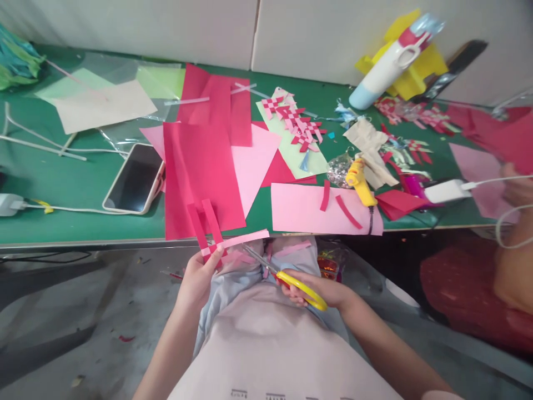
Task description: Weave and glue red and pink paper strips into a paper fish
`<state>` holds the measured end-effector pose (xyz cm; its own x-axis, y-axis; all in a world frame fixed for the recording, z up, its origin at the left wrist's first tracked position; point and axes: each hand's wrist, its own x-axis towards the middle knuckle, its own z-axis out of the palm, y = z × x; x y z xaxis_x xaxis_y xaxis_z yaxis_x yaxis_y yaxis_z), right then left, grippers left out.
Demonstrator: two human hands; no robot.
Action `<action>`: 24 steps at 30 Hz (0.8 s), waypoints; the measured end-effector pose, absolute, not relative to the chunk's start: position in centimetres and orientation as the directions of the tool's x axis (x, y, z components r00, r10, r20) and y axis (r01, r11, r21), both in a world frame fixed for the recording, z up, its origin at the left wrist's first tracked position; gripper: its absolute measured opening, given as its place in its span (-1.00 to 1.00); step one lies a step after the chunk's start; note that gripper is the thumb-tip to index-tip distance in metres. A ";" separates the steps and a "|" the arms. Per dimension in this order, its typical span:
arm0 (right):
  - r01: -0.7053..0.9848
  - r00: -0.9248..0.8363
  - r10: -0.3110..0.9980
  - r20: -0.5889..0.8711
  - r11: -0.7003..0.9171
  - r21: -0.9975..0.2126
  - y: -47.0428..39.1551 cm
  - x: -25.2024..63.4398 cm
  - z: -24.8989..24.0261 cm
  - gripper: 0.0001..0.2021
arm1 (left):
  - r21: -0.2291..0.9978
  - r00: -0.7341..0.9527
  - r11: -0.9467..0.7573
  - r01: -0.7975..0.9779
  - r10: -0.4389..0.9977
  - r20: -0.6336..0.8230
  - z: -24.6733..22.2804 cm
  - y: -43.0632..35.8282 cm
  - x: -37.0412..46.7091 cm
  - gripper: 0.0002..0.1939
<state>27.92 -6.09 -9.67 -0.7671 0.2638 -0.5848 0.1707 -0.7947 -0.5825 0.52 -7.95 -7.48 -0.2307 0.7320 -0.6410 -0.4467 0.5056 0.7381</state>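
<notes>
My left hand [200, 276] pinches a small weave of red and pink paper strips [212, 247] just off the table's front edge. Two red strips stick up from it, and a long pink strip reaches out to the right. My right hand [308, 286] is closed around the yellow handles of a pair of scissors [302, 289]. The blades point up and left, close under the pink strip; whether they touch it I cannot tell. Loose pink strips lie on my lap. Beyond my hands, large red sheets [200, 172] lie on the table.
A phone [133, 178] lies left of the red sheets. A yellow glue gun [360, 180] rests by a pink sheet [295, 208] with two red strips. Woven paper pieces [293, 122] lie on a pale green card. A bottle [387, 66] leans behind. Another person's arm [516, 239] is at right.
</notes>
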 end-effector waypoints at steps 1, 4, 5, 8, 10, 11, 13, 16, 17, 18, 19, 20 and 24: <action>0.159 -0.770 0.272 -0.578 -0.794 -0.586 -6.2 28.0 -9.9 -0.69 | 0.736 -0.246 0.500 -0.457 0.724 -0.644 -7.4 -7.8 0.5 -0.52; 0.134 -0.771 0.299 -0.562 -0.787 -0.602 -6.6 28.4 -10.6 -0.72 | 0.718 -0.253 0.499 -0.486 0.706 -0.662 -7.1 -7.5 0.6 -0.54; 0.133 -0.769 0.306 -0.561 -0.781 -0.610 -6.7 28.5 -10.7 -0.72 | 0.709 -0.248 0.503 -0.494 0.700 -0.669 -7.0 -7.4 0.6 -0.54; 0.135 -0.772 0.316 -0.551 -0.766 -0.628 -6.8 28.7 -10.7 -0.72 | 0.693 -0.229 0.514 -0.505 0.694 -0.682 -6.8 -7.4 0.7 -0.54; 0.129 -0.779 0.319 -0.540 -0.761 -0.636 -6.8 28.7 -10.5 -0.71 | 0.689 -0.217 0.517 -0.507 0.697 -0.683 -6.8 -7.4 0.8 -0.56; 0.129 -0.781 0.318 -0.537 -0.760 -0.638 -6.8 28.6 -10.4 -0.71 | 0.685 -0.207 0.519 -0.511 0.700 -0.684 -6.8 -7.4 0.8 -0.56; 0.136 -0.782 0.318 -0.537 -0.753 -0.644 -6.7 28.5 -10.1 -0.70 | 0.675 -0.181 0.521 -0.522 0.706 -0.685 -6.8 -7.4 0.8 -0.57; 0.136 -0.793 0.312 -0.523 -0.746 -0.651 -6.6 28.2 -9.7 -0.68 | 0.659 -0.154 0.521 -0.542 0.710 -0.688 -6.8 -7.5 0.9 -0.59; 0.126 -0.799 0.312 -0.513 -0.748 -0.651 -6.6 28.1 -9.6 -0.68 | 0.656 -0.152 0.522 -0.545 0.708 -0.690 -6.8 -7.5 0.9 -0.59; 0.118 -0.805 0.311 -0.505 -0.751 -0.650 -6.6 28.0 -9.5 -0.67 | 0.654 -0.154 0.523 -0.546 0.705 -0.692 -6.9 -7.6 0.9 -0.60; 0.110 -0.808 0.311 -0.500 -0.755 -0.647 -6.6 27.9 -9.5 -0.67 | 0.654 -0.154 0.525 -0.544 0.704 -0.693 -6.9 -7.6 0.9 -0.60; 0.105 -0.809 0.311 -0.499 -0.759 -0.643 -6.6 27.8 -9.5 -0.66 | 0.655 -0.149 0.527 -0.542 0.707 -0.692 -6.9 -7.6 0.9 -0.61; 0.086 -0.798 0.316 -0.513 -0.783 -0.616 -6.5 27.5 -9.1 -0.65 | 0.674 -0.101 0.525 -0.520 0.746 -0.659 -6.8 -7.8 0.8 -0.60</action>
